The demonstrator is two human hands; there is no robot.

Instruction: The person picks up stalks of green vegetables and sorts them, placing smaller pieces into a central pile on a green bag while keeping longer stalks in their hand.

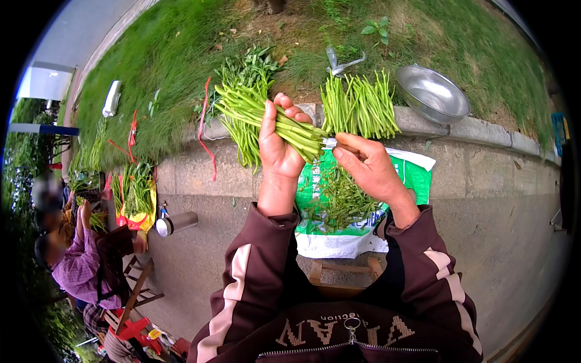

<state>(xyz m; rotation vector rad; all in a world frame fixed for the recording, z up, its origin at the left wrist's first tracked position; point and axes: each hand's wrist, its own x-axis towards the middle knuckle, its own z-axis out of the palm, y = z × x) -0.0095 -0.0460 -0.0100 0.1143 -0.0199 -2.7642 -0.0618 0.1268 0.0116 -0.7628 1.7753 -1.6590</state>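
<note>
A thick bunch of green vegetable stems (290, 127) lies across the palm of my left hand (283, 147), whose fingers curl around it. At the bunch's right end, my right hand (372, 165) has its thumb and forefinger close together by the cut tips; whether a stem is pinched there I cannot tell. Beneath my hands, a green and white plastic sack (417, 177) is spread on the ground, with a heap of leaf trimmings (347, 199) on it. More stems (243, 140) lie on the curb, partly behind the held bunch.
Sorted stem bundles (358, 106) rest on the stone curb (479, 136), beside a metal bowl (433, 95). Red ties (206, 131) hang near the grass. To the left are a steel flask (177, 223), a bag of greens (136, 195) and a seated person (86, 267) in a checked shirt.
</note>
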